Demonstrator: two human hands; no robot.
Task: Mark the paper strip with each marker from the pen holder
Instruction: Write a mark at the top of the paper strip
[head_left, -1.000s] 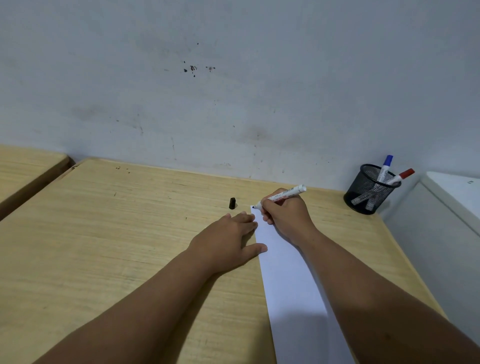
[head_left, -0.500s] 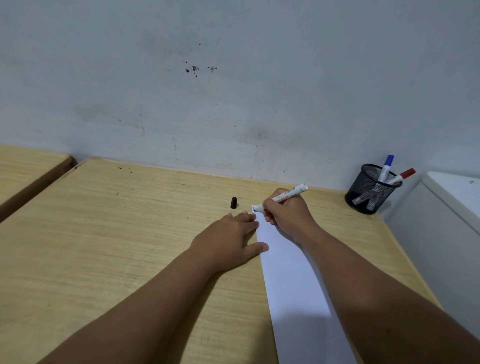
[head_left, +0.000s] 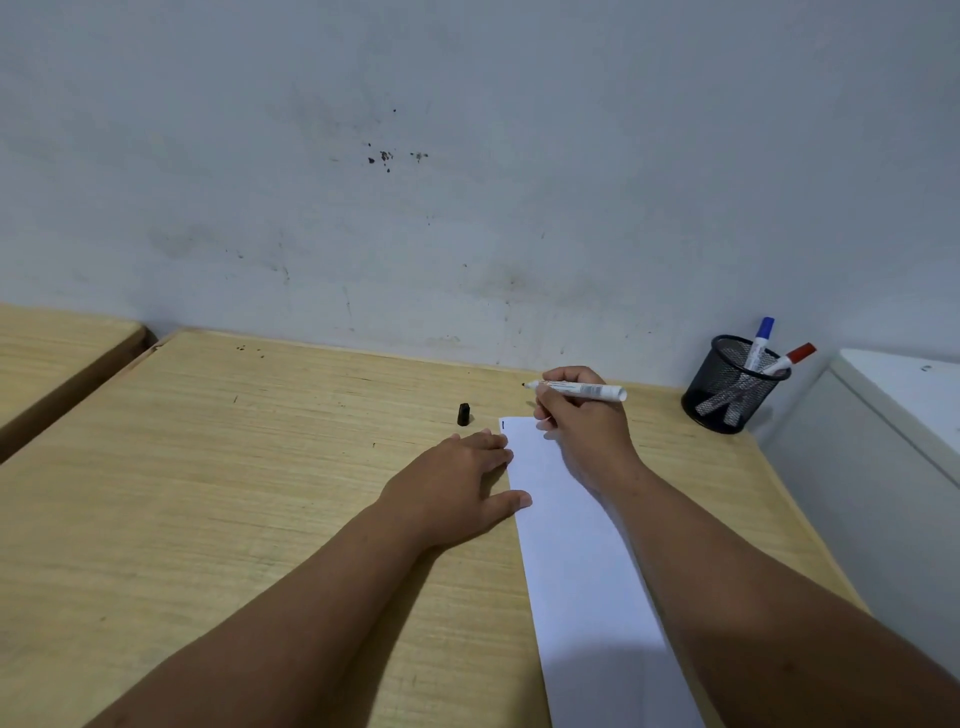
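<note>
Fingers (head_left: 545, 410) grip black marker (head_left: 576, 388) above marked paper strip (head_left: 571, 545).

Both forearms are bare from the bottom edge of the view up to the wrists, with no sleeve in sight. The left hand (head_left: 457, 480) and right hand (head_left: 584, 423) have short, unpainted nails.

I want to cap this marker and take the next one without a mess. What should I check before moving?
1. Black mark on paper strip made: ok, small line at its far left corner.
2. Marker tip lifted clear of paper: ok.
3. Right hand grip on marker firm: ok.
4. Black cap within reach, upright on the desk: ok.
5. Left hand steadying strip: ok, at its edge.
6. Blue and red markers in pen holder: ok.
</note>
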